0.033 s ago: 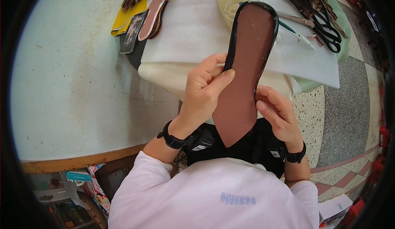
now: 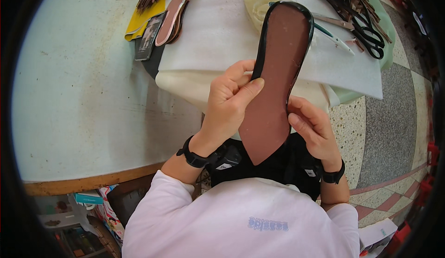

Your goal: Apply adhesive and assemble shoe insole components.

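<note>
A long brown shoe insole [image 2: 278,72] with a glossy black rim and a pointed toe stands upright in front of me, toe end down toward my lap. My left hand [image 2: 229,103] grips its left edge, thumb pressed on the brown face. My right hand [image 2: 311,128] holds the right edge lower down, fingers curled behind it. Both wrists wear black bands.
A white foam sheet [image 2: 218,31] covers the pale round table [image 2: 79,96]. Black scissors [image 2: 371,35] and dark straps lie at the back right. More insoles [image 2: 174,12] and a yellow sheet [image 2: 139,19] lie at the back left. Terrazzo floor [image 2: 394,123] is to the right.
</note>
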Available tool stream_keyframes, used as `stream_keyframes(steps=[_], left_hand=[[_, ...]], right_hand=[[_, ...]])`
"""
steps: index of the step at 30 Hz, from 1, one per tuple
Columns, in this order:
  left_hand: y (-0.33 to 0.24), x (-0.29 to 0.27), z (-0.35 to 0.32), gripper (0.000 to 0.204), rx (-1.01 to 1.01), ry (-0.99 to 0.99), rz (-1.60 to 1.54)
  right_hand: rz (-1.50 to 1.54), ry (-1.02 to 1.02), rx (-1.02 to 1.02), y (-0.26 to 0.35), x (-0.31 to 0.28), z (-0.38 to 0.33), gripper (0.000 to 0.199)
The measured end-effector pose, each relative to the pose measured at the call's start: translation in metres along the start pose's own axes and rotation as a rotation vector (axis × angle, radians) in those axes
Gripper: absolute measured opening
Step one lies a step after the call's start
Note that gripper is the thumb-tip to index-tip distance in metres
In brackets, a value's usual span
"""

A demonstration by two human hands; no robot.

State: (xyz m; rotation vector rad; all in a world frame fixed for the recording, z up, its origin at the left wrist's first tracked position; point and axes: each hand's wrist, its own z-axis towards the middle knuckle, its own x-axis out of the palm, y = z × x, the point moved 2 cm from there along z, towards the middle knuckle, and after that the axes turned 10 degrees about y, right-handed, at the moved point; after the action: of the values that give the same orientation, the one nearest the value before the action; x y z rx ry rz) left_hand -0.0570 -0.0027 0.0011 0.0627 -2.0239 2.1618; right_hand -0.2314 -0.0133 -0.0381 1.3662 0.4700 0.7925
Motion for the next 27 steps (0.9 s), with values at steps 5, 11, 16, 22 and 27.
stream_keyframes(steps=[5, 11, 16, 22, 27], left_hand=[[0.000, 0.000, 0.000, 0.026, 0.002, 0.005, -0.003], [0.003, 0.002, 0.000, 0.027, 0.023, -0.018, -0.020], [0.009, -0.001, -0.001, 0.028, 0.062, -0.036, -0.176], [0.014, -0.004, 0.000, 0.026, 0.009, -0.028, -0.410], [0.015, -0.003, -0.003, 0.026, 0.041, -0.060, -0.348]], right_hand=[[-0.147, -0.017, -0.047, -0.007, -0.005, 0.001, 0.028], [-0.468, -0.078, -0.202, -0.002, -0.005, 0.001, 0.025], [-0.505, -0.145, -0.129, 0.002, -0.001, -0.003, 0.020], [-0.225, -0.144, 0.030, -0.002, 0.000, -0.004, 0.019], [-0.030, -0.241, 0.009, -0.005, 0.000, -0.004, 0.013]])
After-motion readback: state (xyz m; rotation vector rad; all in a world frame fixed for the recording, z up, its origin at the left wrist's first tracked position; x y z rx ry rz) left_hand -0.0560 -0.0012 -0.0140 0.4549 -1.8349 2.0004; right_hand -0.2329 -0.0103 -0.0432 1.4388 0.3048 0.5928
